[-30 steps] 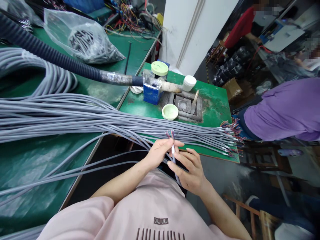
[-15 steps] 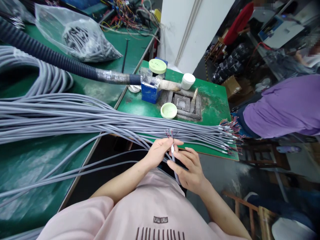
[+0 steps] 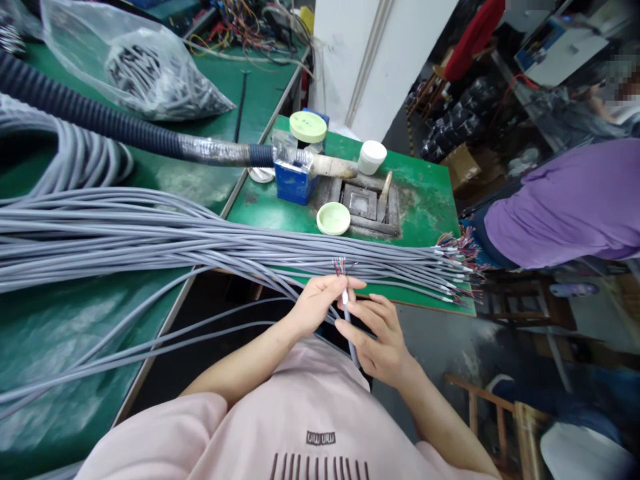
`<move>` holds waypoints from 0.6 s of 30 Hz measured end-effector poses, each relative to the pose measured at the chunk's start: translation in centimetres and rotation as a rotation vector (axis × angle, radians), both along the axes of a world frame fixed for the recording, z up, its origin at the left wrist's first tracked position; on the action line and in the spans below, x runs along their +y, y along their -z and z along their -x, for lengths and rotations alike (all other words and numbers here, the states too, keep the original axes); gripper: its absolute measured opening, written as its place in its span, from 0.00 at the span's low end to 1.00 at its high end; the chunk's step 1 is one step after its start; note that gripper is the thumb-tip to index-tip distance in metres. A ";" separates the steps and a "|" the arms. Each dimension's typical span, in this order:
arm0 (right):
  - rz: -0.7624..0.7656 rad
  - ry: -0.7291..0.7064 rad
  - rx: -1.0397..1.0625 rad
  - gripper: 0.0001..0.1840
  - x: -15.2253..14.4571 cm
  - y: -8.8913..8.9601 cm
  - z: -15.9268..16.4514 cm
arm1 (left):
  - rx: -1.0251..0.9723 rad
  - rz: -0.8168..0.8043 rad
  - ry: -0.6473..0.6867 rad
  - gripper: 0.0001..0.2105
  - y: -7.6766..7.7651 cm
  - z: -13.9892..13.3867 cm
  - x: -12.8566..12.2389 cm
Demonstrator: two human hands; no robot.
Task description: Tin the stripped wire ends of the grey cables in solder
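Note:
In front of my chest I hold the end of a grey multi-core cable (image 3: 351, 347), upright, with a white band near its stripped end. My left hand (image 3: 323, 300) pinches it at the base of the thin coloured wires (image 3: 340, 266), which stick up above the fingers. Lower down, my right hand (image 3: 377, 337) grips the grey jacket between thumb and fingers. Just beyond my hands lies a thick bundle of grey cables (image 3: 280, 248), running left to right, their coloured wire ends (image 3: 457, 257) fanned out at the right.
A soldering pot (image 3: 363, 203) sits in the green bench, beside a pale green lid (image 3: 333, 219), a white tub (image 3: 371, 157) and a blue box (image 3: 295, 183). A black hose (image 3: 135, 130) crosses from the left near a plastic bag (image 3: 155, 73) of cable pieces. A person in purple (image 3: 565, 207) is at right.
The coloured wires above my left hand stand closer together than before. Both hands keep nearly the same place on the cable. The view has shifted slightly.

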State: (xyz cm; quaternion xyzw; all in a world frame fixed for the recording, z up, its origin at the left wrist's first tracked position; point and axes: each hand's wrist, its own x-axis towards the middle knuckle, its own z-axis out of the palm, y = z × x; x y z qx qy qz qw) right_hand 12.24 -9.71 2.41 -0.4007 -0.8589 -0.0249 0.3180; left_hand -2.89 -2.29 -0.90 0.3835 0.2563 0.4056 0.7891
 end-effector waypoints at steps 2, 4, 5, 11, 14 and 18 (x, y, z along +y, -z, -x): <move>0.007 0.009 0.000 0.22 -0.1 0.1 0.1 | 0.012 -0.011 0.002 0.21 0.0 -0.2 0.0; 0.008 0.026 -0.006 0.21 -0.3 0.0 0.1 | 0.045 -0.026 0.023 0.21 -0.2 -0.3 0.1; 0.005 0.038 -0.012 0.20 -0.5 0.0 -0.1 | 0.076 -0.051 0.055 0.21 -0.4 -0.3 0.2; 0.014 0.374 -0.191 0.12 -5.0 -0.2 -5.6 | 0.430 -0.393 0.161 0.16 -1.3 1.2 1.6; 0.239 0.683 -0.391 0.08 -9.0 0.7 -9.1 | 0.585 -0.673 0.043 0.13 -0.8 1.5 2.5; 0.629 0.742 -0.386 0.15 -11.8 2.8 -10.3 | 0.777 -1.133 0.021 0.13 -0.1 -0.9 2.2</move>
